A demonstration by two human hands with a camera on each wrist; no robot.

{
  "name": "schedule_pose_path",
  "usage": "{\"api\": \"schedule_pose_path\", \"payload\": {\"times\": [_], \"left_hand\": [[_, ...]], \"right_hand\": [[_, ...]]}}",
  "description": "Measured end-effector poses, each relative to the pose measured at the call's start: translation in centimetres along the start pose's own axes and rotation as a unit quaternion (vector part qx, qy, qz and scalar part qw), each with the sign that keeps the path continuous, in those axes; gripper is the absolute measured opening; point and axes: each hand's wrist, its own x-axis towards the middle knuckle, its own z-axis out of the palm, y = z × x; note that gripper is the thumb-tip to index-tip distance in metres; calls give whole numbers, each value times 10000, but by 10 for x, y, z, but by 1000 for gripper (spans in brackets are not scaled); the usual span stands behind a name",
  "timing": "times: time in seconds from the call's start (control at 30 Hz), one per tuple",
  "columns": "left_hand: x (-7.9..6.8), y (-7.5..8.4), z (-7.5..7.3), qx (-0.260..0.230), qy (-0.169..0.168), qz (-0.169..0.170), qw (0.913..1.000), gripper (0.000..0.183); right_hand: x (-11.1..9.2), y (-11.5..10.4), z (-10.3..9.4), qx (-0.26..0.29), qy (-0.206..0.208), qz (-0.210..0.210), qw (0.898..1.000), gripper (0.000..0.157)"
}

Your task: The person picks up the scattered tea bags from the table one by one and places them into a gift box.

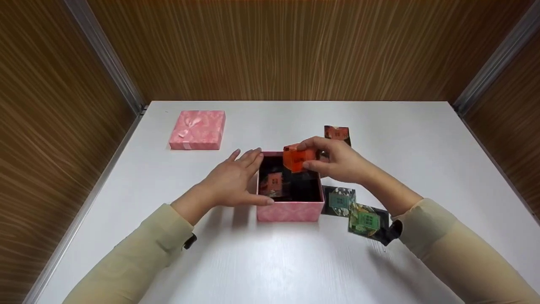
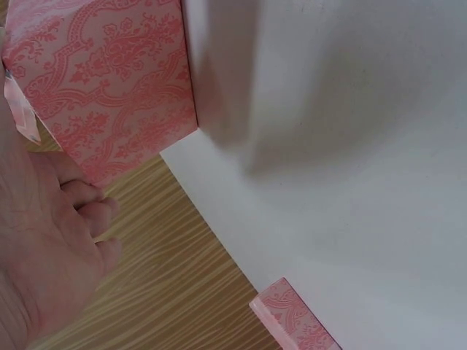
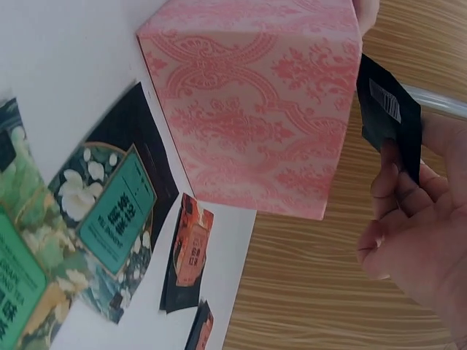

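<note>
An open pink patterned gift box (image 1: 291,211) with a dark inside stands on the table. My left hand (image 1: 236,179) holds its left side, thumb at the front rim and fingertips at the back left corner; in the left wrist view those fingers (image 2: 95,211) bend at the box's edge. Over the box's opening, my right hand (image 1: 337,160) pinches an orange tea sachet (image 1: 294,158) between thumb and fingers. The right wrist view shows that sachet's dark back (image 3: 383,109) with a barcode. Another sachet (image 1: 274,181) with a reddish label lies inside the box.
A pink lid (image 1: 198,130) with a ribbon bow lies at the back left. Right of the box are a dark teal-labelled sachet (image 1: 340,202) and a green one (image 1: 367,220), overlapping. An orange sachet (image 1: 337,132) lies behind my right hand. Wood-grain panels (image 1: 291,50) enclose the white table.
</note>
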Motion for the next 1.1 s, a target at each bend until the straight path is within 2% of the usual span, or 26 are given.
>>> {"api": "schedule_pose_path", "payload": {"times": [0.4, 0.67, 1.1], "left_hand": [[-1, 0, 1, -55, 18, 11, 10000, 129], [-2, 0, 2, -35, 85, 55, 9999, 128], [-1, -1, 2, 21, 106, 105, 9999, 125]], "right_hand": [[14, -2, 22, -842, 32, -213, 9962, 37], [24, -2, 36, -1100, -3, -309, 9935, 40], [36, 4, 49, -1910, -126, -341, 9809, 43]]}}
